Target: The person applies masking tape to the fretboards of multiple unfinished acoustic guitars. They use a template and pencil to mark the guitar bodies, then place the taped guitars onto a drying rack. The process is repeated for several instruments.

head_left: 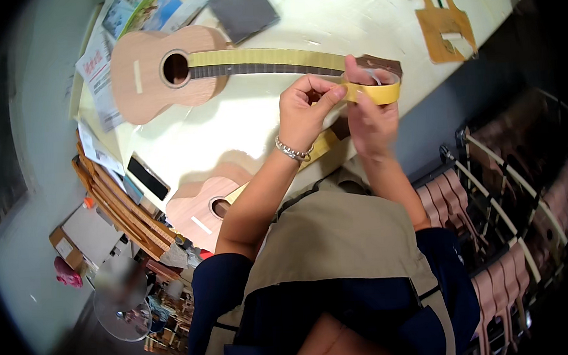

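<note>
My right hand (pixel 373 130) holds a roll of yellow masking tape (pixel 384 94), with fingers through and around its ring. Thumb and finger of my left hand (pixel 302 108) are pinched at the roll's left side, seemingly on the tape's end. Just beyond my hands lies an unfinished wooden ukulele (pixel 146 98), its body to the left and its dark headstock (pixel 381 64) behind the roll. Yellow tape (pixel 270 56) runs along the far side of its neck, beside the dark fretboard (pixel 251 69). Under my left forearm rests a second ukulele (pixel 194 199), partly hidden, also with yellow tape on its neck.
On the pale table (pixel 326 19) are a dark square sheet (pixel 243 12), papers (pixel 99 78), a black phone (pixel 147 178) and a tan leather-like piece (pixel 444 31). Curved wooden parts (pixel 116 201) stand at the left edge. Racks of pink-brown instrument parts (pixel 444 197) stand at right.
</note>
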### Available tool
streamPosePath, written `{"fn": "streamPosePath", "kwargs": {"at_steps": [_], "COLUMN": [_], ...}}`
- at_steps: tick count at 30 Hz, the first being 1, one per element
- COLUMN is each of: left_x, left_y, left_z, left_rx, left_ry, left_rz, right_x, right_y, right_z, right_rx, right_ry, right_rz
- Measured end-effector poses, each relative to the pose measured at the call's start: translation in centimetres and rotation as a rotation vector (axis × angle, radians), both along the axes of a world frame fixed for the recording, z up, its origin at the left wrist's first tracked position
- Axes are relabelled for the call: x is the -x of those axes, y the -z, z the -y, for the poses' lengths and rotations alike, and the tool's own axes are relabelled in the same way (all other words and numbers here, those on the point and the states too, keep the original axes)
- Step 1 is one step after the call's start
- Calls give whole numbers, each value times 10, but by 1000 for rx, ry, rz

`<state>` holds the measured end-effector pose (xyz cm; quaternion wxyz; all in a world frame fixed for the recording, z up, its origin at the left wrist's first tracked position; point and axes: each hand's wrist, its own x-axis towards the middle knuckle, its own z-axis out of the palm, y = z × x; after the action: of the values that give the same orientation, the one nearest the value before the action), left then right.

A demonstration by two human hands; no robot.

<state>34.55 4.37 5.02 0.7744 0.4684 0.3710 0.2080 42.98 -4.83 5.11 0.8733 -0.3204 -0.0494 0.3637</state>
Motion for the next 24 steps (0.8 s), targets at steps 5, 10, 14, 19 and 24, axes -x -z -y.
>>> {"fn": "streamPosePath", "kwargs": {"at_steps": [5,10,14,19,24], "left_x": [93,107,119,121,123], "left_y": [1,-3,20,22,25], "left_z": [-90,-154,-189,-190,-191], "left_rx": [-385,-1013,-1117,-1083,-1186], "left_ry": [-191,-80,-83,-9,-4], "left_rz": [-222,-434,-472,-550,-555], "right_x": [-86,-71,-49,-40,-35], "right_y": [12,24,32,36,31], "right_z": [66,41,21,15,14], "right_rx": [-689,487,1093,1043,1088], "right_ry": [106,195,82,40,31], "right_rz": [-686,677,1404,1136,1127]}}
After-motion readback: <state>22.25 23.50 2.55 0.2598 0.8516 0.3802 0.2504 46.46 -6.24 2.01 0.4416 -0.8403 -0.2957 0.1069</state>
